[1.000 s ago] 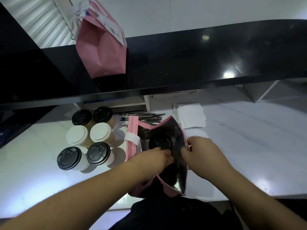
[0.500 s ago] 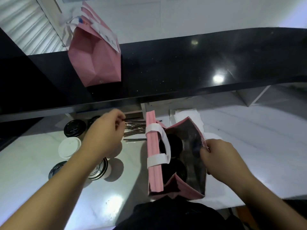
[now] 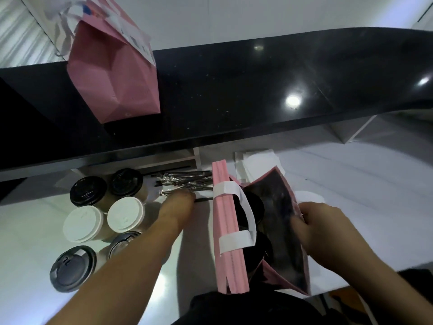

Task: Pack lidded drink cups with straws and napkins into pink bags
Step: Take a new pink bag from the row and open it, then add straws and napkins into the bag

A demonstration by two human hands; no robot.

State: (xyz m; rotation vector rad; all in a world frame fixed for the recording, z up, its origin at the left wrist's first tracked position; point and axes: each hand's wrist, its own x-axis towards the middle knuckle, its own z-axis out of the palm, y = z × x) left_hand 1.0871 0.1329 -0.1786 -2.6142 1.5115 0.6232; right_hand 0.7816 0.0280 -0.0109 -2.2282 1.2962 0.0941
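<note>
On the white counter point(image 3: 351, 207) in front of us an open pink bag point(image 3: 230, 254) stands with its white handle point(image 3: 248, 214) flopped over the mouth, and we can make out dark lids of cups already sitting inside, though how many is hard to tell in the shadow. Our right hand point(image 3: 328, 228) is pinched on the bag's far wall, pulling it open. Our left hand point(image 3: 179, 206) reaches over to the pile of wrapped straws point(image 3: 185, 181) just left of the bag, fingertips down on them; whether it has closed on one we cannot tell. Six lidded cups point(image 3: 126, 214) wait in a cluster to the left, some with black lids and some with white. White napkins point(image 3: 257, 160) lie behind the bag. Up on the black shelf point(image 3: 257, 90) a second pink bag point(image 3: 112, 76) stands closed, likely finished. We judge this bag has its cups and now needs straws and napkins, and the remaining cups would still need bags.
</note>
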